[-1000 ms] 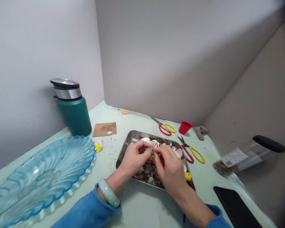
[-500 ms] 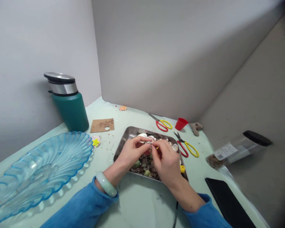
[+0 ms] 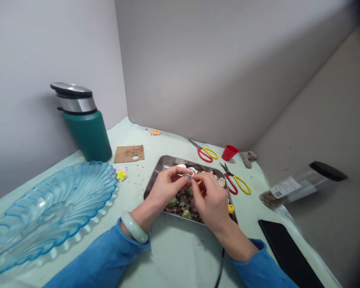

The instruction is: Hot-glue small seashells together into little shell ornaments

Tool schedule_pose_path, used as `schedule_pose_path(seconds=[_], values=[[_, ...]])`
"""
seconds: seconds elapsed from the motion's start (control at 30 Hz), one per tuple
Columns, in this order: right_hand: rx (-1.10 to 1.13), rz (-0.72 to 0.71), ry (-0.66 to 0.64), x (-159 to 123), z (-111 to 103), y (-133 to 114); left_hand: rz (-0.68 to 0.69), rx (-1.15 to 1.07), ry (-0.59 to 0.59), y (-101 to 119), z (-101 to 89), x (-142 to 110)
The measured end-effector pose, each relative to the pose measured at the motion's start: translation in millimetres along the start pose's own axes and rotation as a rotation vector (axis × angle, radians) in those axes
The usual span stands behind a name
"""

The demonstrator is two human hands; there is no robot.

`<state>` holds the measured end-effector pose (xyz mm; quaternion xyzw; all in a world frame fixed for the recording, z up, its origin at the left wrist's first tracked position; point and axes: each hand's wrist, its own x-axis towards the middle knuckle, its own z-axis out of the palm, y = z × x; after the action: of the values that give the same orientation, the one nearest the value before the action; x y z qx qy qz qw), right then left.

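Observation:
Over a metal tray, my left hand and my right hand meet fingertip to fingertip. Both are closed in a pinch around a small greyish piece, too small for me to name. Below them the tray holds dark loose bits, greenish lumps and white shell-like pieces with reddish marks. A yellow object shows at the tray's right side. My right hand hides part of the contents.
Two pairs of scissors with red and yellow handles lie behind and right, near a red cup. Left are a blue scalloped dish, a green bottle and a brown card. Right are a clear jar and a black flat object.
The view has shifted slightly. Both hands stay together over the tray, fingertips still pinching, with only small finger movements.

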<state>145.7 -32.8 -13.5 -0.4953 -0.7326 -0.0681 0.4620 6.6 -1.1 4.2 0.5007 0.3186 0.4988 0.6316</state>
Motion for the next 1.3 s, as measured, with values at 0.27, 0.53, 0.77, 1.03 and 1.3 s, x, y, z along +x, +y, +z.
schedule_pose_path(seconds=[0.27,0.53,0.77,1.03,1.3], values=[[-0.060,-0.044,0.003,-0.9,-0.4,-0.6,-0.043,0.052,0.035,-0.5,-0.1,-1.3],[-0.050,-0.038,0.026,-1.7,1.2,-1.9,-0.057,0.057,0.082,1.8,1.3,-1.6],[-0.057,-0.038,0.009,-1.3,1.7,-1.6,-0.024,0.119,0.122,-1.0,0.2,-0.4],[-0.050,-0.038,-0.024,-1.3,2.1,-2.3,0.070,0.233,0.073,-5.5,-3.8,1.6],[0.057,-0.038,-0.043,1.8,-0.6,-5.1,0.310,0.636,0.055,-5.0,-1.7,-13.9]])
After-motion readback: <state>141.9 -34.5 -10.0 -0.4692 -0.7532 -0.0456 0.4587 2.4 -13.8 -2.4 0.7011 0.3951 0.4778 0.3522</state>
